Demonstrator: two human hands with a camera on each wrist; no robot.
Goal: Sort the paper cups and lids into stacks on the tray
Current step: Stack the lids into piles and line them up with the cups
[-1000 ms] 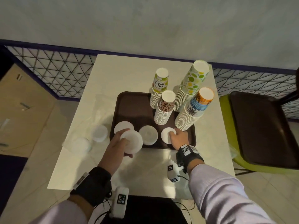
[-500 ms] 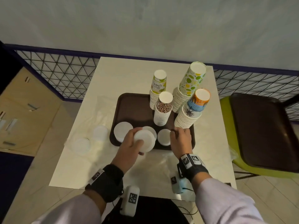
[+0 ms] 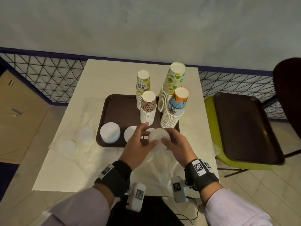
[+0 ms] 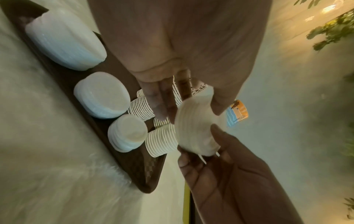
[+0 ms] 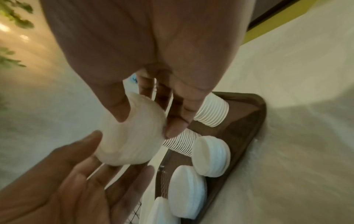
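Both hands' fingers grip one small lid stack (image 3: pixel 158 137) above the tray (image 3: pixel 120 111), likely next set among the lid piles.

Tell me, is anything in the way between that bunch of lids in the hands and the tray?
Nothing visible. Both the left hand and right hand hold the lids over the tray's near edge, with lid stacks beside them and open tray behind.
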